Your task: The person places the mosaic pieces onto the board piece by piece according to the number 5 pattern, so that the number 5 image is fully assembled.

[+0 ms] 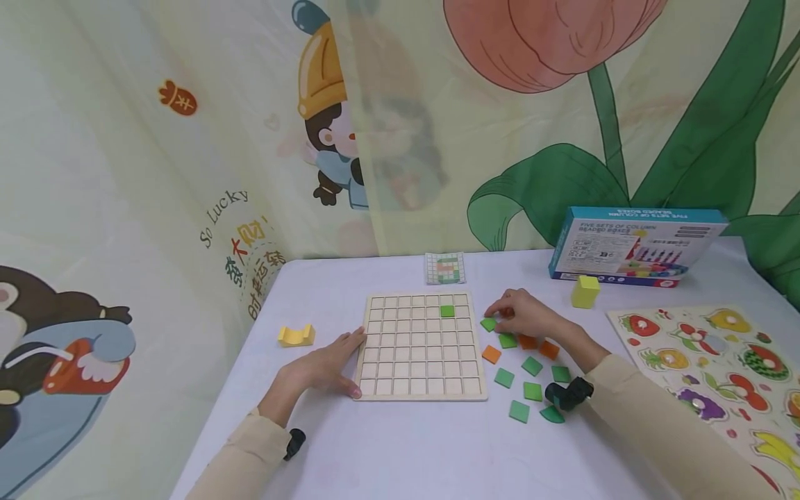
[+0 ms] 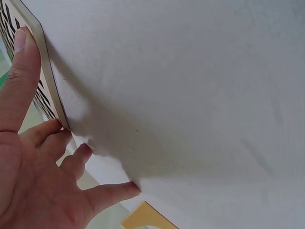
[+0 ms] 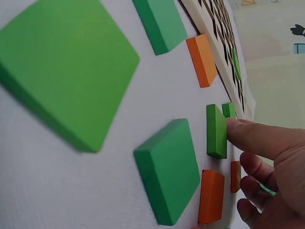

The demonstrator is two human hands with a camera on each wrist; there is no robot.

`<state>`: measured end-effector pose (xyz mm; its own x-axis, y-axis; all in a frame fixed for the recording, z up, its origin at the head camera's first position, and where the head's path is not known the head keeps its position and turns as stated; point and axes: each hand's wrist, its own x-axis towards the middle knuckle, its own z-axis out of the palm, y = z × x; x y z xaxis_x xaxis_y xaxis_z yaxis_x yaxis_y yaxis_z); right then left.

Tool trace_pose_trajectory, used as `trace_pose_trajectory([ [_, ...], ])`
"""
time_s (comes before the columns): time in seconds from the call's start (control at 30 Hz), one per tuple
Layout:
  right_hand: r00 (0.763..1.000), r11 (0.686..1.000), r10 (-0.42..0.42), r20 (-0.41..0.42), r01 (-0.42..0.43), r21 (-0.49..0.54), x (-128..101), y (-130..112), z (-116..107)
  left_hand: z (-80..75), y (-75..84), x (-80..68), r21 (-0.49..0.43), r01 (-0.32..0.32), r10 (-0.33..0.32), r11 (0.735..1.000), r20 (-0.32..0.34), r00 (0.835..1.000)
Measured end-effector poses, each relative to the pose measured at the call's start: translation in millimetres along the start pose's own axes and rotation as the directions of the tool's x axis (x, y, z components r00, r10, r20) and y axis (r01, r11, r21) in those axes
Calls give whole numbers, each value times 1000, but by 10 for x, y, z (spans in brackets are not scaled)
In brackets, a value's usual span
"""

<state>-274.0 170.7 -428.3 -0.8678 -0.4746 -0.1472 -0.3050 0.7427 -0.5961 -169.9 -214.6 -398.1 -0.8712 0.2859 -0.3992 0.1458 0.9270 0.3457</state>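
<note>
While the spread left hand [image 1: 325,362] touches the board [image 1: 420,351], the right hand [image 1: 527,312] pinches a green tile [image 1: 487,325] near orange tiles [image 1: 550,349], a yellow block [image 1: 584,294] and box [image 1: 637,248] beyond.

- Six o'clock of the grid board [image 1: 421,354]: bare tablecloth [image 1: 400,451], passable.
- Three to four: scattered tiles [image 1: 532,392] obstruct.
- Nine: left hand [image 1: 321,362], then yellow arch block [image 1: 296,338].

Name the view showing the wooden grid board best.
Head view: the grid board shows nearly whole, its squares distinct. The left wrist view catches only a foreshortened part; the right wrist view, a slanted strip.
</note>
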Motion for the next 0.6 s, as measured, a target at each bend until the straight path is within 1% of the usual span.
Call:
trace_pose_trajectory([
  [0.1, 1000, 1000, 13, -4, -14, -13, -4, -5, -16, 5, -5, 13, 7, 2, -2, 1000, -1, 1000],
  [0.23, 1000, 1000, 9, -25, -10, -12, 18, -27, -38, 2, -21, 16, 2, 9, -9, 1000, -3, 1000],
  [0.43, 998, 1000, -21, -59, 21, -3, 133, -110, -56, -6, -21, 3, -1, 22, -22, 1000, -1, 1000],
  [0.6, 997, 1000, -6, -77, 8, 26, 247, -193, -17, 8, -24, 18, -7, 19, -19, 1000, 0, 1000],
])
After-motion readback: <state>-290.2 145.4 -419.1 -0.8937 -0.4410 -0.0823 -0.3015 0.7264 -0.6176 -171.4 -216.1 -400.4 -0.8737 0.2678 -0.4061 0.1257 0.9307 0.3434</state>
